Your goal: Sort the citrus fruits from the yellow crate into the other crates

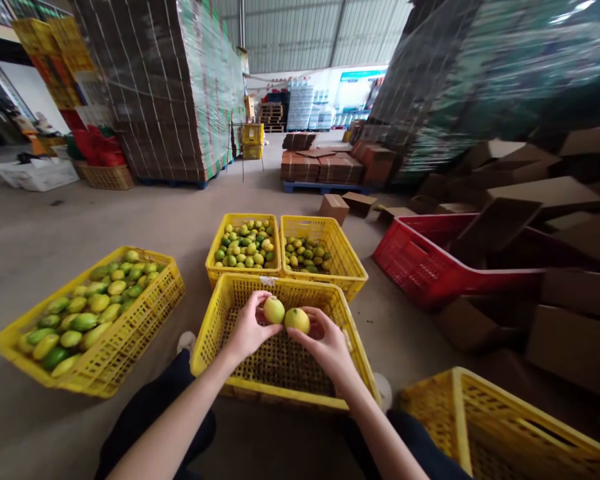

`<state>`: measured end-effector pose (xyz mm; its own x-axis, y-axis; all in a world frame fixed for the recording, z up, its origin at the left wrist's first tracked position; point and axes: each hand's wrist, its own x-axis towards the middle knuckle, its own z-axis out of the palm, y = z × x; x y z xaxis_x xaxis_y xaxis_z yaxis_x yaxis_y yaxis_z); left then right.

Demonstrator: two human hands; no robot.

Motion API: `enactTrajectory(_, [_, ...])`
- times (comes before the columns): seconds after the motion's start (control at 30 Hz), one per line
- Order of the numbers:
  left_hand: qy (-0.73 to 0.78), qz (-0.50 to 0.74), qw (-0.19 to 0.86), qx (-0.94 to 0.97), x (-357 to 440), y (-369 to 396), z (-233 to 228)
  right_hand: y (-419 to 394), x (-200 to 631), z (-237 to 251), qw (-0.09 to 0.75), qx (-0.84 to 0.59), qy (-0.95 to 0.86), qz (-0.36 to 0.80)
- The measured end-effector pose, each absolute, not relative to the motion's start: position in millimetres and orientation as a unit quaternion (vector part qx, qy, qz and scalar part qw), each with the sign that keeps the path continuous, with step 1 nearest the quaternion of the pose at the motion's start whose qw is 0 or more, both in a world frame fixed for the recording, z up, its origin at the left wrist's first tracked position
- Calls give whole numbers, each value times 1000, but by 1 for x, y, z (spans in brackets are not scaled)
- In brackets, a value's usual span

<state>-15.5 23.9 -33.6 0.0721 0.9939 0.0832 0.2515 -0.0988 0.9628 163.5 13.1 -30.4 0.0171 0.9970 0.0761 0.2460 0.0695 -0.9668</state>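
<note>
Left hand [250, 328] pinches a smooth round lemon [274, 310] | right hand [327, 340] pinches a second lemon [297, 321] | latticed plastic crate [320, 291] below

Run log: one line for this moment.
left hand: holds yellow-green fruit | right hand: holds second fruit | below: yellow crate

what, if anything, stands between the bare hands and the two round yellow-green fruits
Nothing visible does: the left hand holds one round yellow-green fruit, the right hand the other fruit, both above the yellow perforated plastic crate.
</note>
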Motion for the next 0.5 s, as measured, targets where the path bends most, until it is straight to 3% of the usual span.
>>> enactTrajectory(0.23, [467,485,392,627,-11,17,-6,15,167,-5,505,-519,-532,438])
enactTrajectory(0.5, [369,523,568,517,-19,20,-4,16,165,11,522,-471,-488,516])
